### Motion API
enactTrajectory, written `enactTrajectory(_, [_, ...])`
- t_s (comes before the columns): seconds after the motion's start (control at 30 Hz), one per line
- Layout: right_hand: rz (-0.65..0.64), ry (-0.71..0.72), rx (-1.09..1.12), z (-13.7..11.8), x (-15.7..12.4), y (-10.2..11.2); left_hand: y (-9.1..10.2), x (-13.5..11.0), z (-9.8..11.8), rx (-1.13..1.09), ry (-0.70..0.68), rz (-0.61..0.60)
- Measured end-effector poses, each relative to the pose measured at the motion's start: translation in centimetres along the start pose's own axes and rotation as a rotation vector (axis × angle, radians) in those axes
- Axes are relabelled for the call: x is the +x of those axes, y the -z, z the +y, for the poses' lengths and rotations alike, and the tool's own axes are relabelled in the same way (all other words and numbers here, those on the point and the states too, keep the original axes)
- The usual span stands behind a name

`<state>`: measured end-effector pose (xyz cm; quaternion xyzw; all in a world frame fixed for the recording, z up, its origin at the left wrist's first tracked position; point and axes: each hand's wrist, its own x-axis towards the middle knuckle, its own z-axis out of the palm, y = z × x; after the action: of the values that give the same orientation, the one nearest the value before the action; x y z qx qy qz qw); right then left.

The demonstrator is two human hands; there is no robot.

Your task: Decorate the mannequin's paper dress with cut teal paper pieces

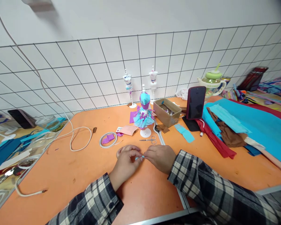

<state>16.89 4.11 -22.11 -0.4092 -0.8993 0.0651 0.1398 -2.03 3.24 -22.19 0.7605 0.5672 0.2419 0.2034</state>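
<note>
Together, left hand (pixel 127 160) and right hand (pixel 160 157) pinch a blue scrap (pixel 143 156) (tiny).

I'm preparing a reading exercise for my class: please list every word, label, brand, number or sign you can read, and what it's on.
No text can be read here.
Green-lidded pitcher: faint marking, too blurred to read.
White tag by the pink fabric: small print, too small to read.

White tiles (pixel 93 72) with dark joints line the back wall — plain white upper wall (pixel 154 18) above them. An orange tabletop (pixel 79 175) with silver-grey edging (pixel 159 218) stands against it. A soft shadow (pixel 57 22) falls at upper left.
</note>
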Motion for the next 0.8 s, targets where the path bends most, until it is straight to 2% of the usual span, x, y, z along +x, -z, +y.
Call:
enactTrajectory(0.2, [0.013,-0.001,0.090,0.46,0.24,-0.57,0.08,-0.07,0.09,0.003,-0.005,-0.021])
enactTrajectory(0.33, [0.005,-0.019,0.048,0.42,0.29,-0.56,0.09,-0.09,0.11,-0.005,-0.005,-0.036])
enactTrajectory(0.5, [-0.016,-0.003,-0.042,0.16,0.23,-0.41,0.25,-0.37,0.27,0.086,-0.084,-0.055])
enactTrajectory(0.8, [-0.050,0.023,-0.110,-0.35,0.02,-0.53,0.30,-0.61,0.34,0.161,-0.136,0.005])
